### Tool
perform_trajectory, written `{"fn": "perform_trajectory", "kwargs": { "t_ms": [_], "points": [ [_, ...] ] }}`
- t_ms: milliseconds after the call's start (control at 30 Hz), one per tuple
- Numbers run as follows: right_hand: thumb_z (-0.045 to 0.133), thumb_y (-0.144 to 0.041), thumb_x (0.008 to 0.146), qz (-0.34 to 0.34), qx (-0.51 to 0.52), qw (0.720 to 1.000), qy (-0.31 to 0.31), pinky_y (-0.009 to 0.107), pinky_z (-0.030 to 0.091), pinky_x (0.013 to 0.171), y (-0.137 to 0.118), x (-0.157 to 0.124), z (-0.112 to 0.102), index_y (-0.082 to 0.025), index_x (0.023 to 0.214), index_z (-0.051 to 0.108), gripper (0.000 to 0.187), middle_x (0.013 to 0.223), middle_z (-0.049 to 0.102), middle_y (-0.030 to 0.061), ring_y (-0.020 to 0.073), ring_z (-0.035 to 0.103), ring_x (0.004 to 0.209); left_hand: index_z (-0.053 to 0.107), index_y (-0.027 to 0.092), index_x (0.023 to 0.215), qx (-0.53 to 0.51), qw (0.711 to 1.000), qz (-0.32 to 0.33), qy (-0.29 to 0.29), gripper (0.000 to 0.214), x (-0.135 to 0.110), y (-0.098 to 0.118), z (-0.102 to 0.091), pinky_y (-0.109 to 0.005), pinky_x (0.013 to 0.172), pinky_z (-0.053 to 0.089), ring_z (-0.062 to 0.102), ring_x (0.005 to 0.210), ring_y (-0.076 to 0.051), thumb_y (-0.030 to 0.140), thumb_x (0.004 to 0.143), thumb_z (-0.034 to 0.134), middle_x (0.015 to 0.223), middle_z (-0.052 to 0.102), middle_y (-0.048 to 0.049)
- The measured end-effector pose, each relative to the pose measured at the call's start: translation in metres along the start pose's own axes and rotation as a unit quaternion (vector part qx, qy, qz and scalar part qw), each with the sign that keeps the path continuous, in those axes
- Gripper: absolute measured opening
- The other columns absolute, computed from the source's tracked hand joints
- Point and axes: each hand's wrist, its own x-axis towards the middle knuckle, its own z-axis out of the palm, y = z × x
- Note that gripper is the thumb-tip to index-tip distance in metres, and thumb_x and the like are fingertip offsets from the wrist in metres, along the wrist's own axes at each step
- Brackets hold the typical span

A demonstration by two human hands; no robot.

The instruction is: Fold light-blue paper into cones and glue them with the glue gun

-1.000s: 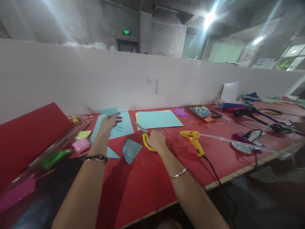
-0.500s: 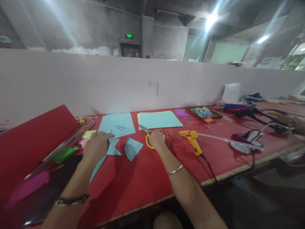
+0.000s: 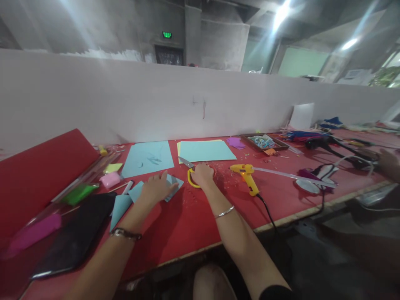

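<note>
Folded light-blue paper piece lying on the red tabletop, about midway between near and far edge, left of the middle, only its right corner showing. Pinned flat under the left hand — palm down, fingers stretched and slightly spread, gripping nothing, just pressing. Right hand just beside it, curled shut over the loop of the yellow-handled scissors, these resting on the tabletop with steel blades pointing toward the far edge; fingers through the loop or merely over it, impossible to tell.

Toward the far edge, behind both hands: a large flat light-blue paper sheet and a pale-blue sheet stacked on a yellow one. Left of the pinned piece, light-blue triangular offcuts, then a black tablet-like slab toward the near left corner. Right of the scissors, a yellow hot-glue gun, well apart from the paper.

Judged step: steadying the folded piece, scissors grasped but not yet lifted, no cut begun. Next move calling for a pinch of the piece between thumb and fingers to raise it off the tabletop, a proper grip through the scissor loops, blades opened and set to the folded edge — layers kept aligned, fingertips clear of the steel.
</note>
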Motion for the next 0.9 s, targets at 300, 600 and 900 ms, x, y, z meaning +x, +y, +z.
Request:
{"fn": "perform_trajectory", "kwargs": {
  "t_ms": [300,600,900],
  "points": [
    [0.047,-0.035,0.082,-0.003,0.001,1.0,0.007,0.029,0.047,0.073,0.001,0.001,0.001,-0.014,0.1,0.064,0.032,0.106,0.062,0.0153,0.0223,0.061,0.093,0.045,0.012,0.122,-0.037,0.998,-0.033,0.025,0.064,0.016,-0.018,0.021,-0.039,0.092,0.036,0.045,0.113,-0.03,0.05,0.072,0.054,0.117,0.053,-0.0183],
    [0.049,-0.036,0.081,-0.017,0.0,1.0,0.014,0.029,0.047,0.073,0.003,0.001,0.003,-0.016,0.099,0.065,0.031,0.103,0.064,0.014,0.0218,0.061,0.093,0.029,0.006,0.13,-0.116,0.989,-0.086,0.04,0.067,0.02,-0.033,0.023,-0.029,0.073,0.046,0.059,0.086,-0.02,0.026,0.071,0.054,0.091,0.062,-0.0095],
    [0.049,-0.038,0.08,-0.015,-0.001,1.0,0.011,0.03,0.047,0.073,0.003,0.003,0.005,-0.017,0.098,0.065,0.032,0.103,0.064,0.0137,0.022,0.062,0.092,0.055,0.014,0.109,-0.081,0.992,-0.07,0.059,0.041,0.015,-0.027,0.022,-0.034,0.082,0.043,0.051,0.103,-0.025,0.037,0.077,0.047,0.104,0.056,-0.0123]
  ]
}}
